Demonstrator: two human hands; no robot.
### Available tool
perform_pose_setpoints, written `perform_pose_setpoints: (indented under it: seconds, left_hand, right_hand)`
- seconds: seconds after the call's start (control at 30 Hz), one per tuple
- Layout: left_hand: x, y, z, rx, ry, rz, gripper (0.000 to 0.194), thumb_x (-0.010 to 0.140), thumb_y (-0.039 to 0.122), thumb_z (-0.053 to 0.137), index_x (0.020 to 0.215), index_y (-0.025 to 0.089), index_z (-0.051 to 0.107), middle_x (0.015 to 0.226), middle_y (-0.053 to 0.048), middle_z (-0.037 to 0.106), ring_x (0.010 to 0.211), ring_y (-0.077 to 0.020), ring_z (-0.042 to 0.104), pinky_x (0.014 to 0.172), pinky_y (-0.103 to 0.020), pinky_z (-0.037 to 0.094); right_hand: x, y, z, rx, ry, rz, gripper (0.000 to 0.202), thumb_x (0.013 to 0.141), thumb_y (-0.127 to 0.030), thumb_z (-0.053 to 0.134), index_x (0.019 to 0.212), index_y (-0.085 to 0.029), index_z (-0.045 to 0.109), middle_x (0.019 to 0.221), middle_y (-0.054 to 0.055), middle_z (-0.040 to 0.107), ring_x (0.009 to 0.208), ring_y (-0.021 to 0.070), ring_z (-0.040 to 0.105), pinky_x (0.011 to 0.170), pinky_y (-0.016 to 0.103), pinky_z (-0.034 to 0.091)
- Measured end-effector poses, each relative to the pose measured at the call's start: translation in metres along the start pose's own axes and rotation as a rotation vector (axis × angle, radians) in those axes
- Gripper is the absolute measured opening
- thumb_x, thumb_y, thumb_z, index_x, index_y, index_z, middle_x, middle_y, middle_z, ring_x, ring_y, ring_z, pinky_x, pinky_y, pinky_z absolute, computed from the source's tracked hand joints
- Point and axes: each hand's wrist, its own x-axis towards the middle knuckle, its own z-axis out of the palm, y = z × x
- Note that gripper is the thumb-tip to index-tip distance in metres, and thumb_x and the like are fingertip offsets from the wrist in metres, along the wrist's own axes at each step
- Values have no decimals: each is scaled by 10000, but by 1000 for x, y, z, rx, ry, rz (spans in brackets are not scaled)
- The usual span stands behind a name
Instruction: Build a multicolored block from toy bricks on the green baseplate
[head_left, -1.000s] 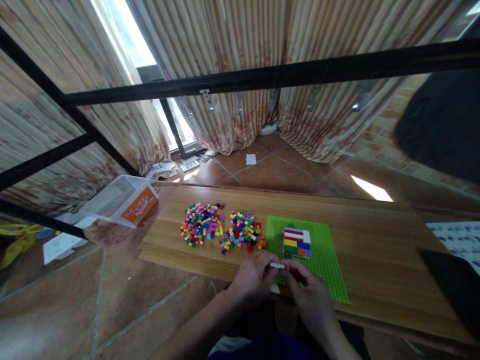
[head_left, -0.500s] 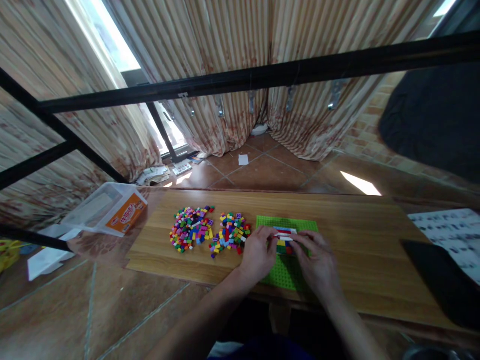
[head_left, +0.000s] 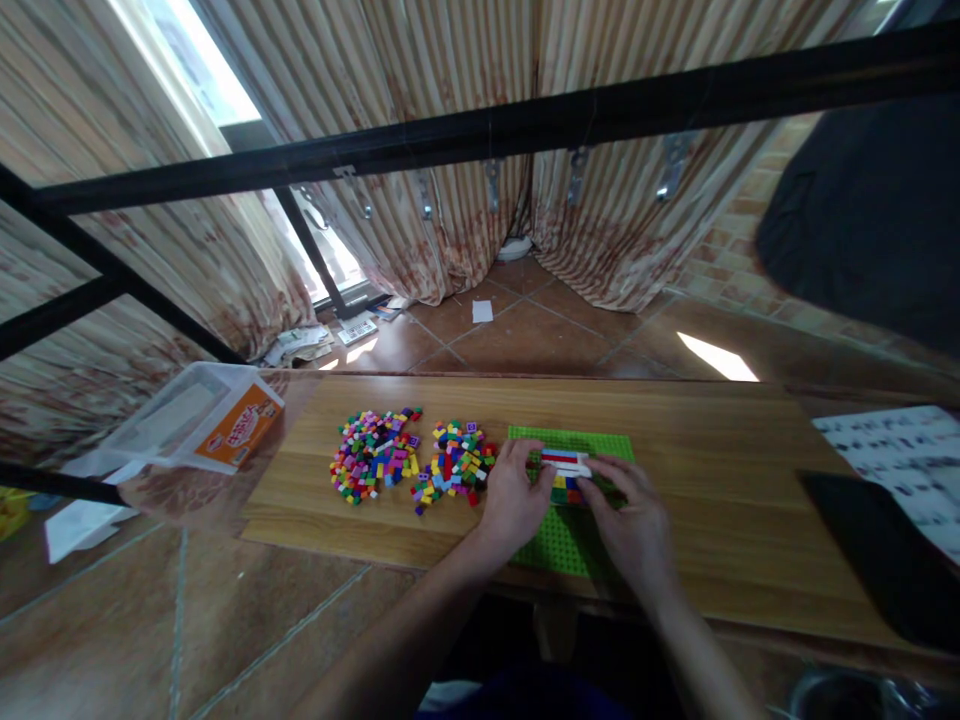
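On the wooden surface in the head view lies the green baseplate, where your left fingers and right fingers pinch a white strip on or just above the multicoloured brick block, so uneven pressing could tilt the strip or loosen the block.

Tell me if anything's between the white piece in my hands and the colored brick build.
Nothing visible is in the way. The left hand and right hand hold the white piece at the brick build; whether the two touch is unclear. The loose bricks lie off to the left.
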Motion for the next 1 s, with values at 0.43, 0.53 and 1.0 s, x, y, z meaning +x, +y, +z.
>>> perform_pose_setpoints:
  seconds: [0.43,0.53,1.0]
  left_hand:
    - [0,3,2,-20,4,-48,221,829,174,589,1048,191,603,1022,-58,616,883,-175,594,805,-317,496]
    - [0,5,2,-36,10,-65,235,810,160,602,1044,185,607,1006,-54,622,899,-175,593,799,-306,496]
    - [3,3,17,-185,78,-260,262,738,150,665,995,173,621,951,-32,647,794,-146,600,761,-289,504]
  right_hand:
    - [7,-5,10,98,31,217,378,774,-470,635,1006,-178,693,1007,102,674,843,217,629,769,390,515]
    - [8,-5,12,123,33,265,403,758,-475,641,1013,-167,692,970,109,691,787,211,639,739,382,521]
    - [9,-14,14,164,50,308,389,748,-455,641,987,-152,695,926,119,723,732,207,663,665,350,538]
